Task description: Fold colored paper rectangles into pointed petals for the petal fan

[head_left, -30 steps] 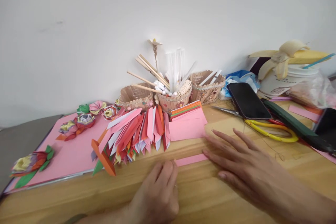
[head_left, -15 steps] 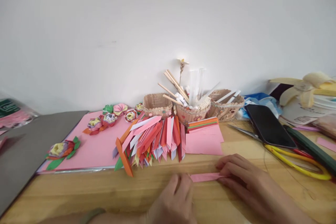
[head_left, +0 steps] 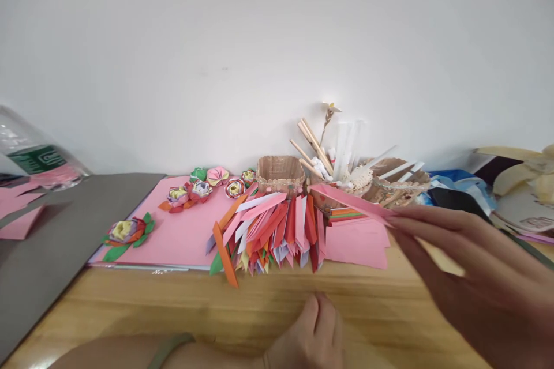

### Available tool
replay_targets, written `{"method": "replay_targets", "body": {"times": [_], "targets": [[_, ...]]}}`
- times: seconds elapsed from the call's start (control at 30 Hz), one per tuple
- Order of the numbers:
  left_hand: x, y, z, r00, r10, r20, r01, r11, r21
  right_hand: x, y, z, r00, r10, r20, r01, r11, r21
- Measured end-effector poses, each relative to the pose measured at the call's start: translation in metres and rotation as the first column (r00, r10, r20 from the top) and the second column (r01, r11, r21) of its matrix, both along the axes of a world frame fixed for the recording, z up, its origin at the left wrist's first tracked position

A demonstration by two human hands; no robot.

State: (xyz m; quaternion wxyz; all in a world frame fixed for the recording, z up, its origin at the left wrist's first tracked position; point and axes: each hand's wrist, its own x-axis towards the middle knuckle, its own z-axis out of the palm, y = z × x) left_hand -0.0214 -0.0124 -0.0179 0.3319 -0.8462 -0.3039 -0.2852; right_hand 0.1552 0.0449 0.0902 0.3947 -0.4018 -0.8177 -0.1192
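A narrow folded pink paper strip [head_left: 352, 200] is pinched at its right end by my right hand [head_left: 471, 259], raised above the table at the right. The strip's free end points left, in front of the small baskets. My left hand [head_left: 309, 331] rests on the wooden table at the bottom centre, its fingers curled together; whether anything is between them is hidden. Beyond it lies a fanned pile of folded strips [head_left: 268, 230] in red, pink, orange and white. Pink paper pieces [head_left: 357, 245] lie flat to the right of the pile.
Woven baskets [head_left: 280, 173] holding sticks and tubes stand by the wall. Folded paper flowers [head_left: 125, 232] lie on a pink sheet [head_left: 173, 242] at the left, beside a grey board [head_left: 30, 277] with pink scraps. A dark phone [head_left: 461, 200] lies behind my right hand.
My right hand has lifted the pink strip off the table, up and to the right. My left hand has let go of the strip's other end. The view has turned slightly left.
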Motion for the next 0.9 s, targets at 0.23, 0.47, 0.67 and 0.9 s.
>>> {"method": "replay_targets", "body": {"times": [0.23, 0.47, 0.67, 0.9], "targets": [[-0.001, 0.001, -0.001, 1.0, 0.014, -0.019, -0.015, 1.0, -0.014, -0.044, 0.008, -0.012, 0.853, 0.362, 0.377, -0.353, 0.931, -0.096], [-0.002, 0.0, 0.0, 0.998, -0.042, -0.055, 0.043, 0.999, 0.001, 0.028, 0.018, -0.044, 0.916, 0.041, 0.4, -0.031, 0.999, -0.031], [-0.01, 0.009, 0.017, 0.997, -0.069, -0.033, 0.068, 0.997, -0.033, 0.044, 0.024, -0.072, 0.868, 0.149, 0.474, -0.107, 0.988, -0.115], [-0.02, 0.046, 0.037, 0.951, 0.068, -0.302, -0.122, 0.979, -0.164, 0.037, 0.02, -0.077, 0.853, 0.211, 0.477, -0.17, 0.977, -0.128]]}}
